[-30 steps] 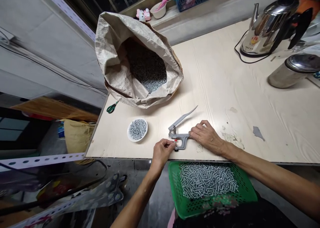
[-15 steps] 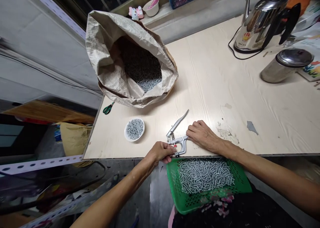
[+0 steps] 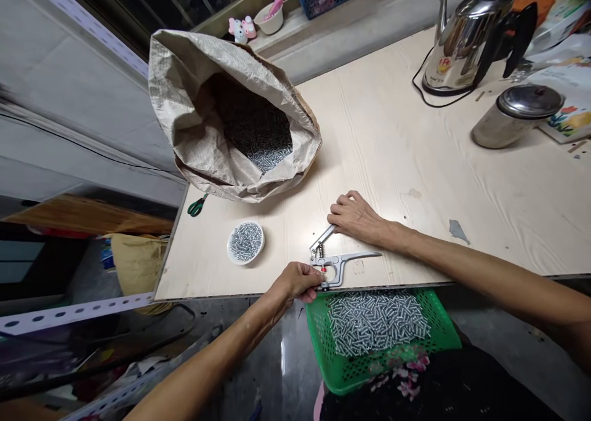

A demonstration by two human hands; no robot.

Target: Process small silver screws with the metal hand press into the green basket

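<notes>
A metal hand press plier (image 3: 339,261) lies at the front edge of the pale wooden table (image 3: 415,156). My left hand (image 3: 295,281) is closed in a pinch at the plier's jaw, on something too small to make out. My right hand (image 3: 353,215) rests closed over the end of the plier's raised upper lever. Its lower handle lies flat on the table, pointing right. A green basket (image 3: 351,372) of small metal screws sits below the table edge in front of me. A small white dish (image 3: 245,242) of screws stands left of the plier.
A large open paper sack (image 3: 194,113) of screws stands at the back left, with green-handled scissors (image 3: 197,205) beside it. A steel kettle (image 3: 466,39) with its black cord and a lidded steel pot (image 3: 517,116) stand at the far right. The table's left edge drops to cluttered shelving.
My right hand left the lower handle and moved up and back onto the upper lever. My left hand stays at the jaw. The view has shifted slightly.
</notes>
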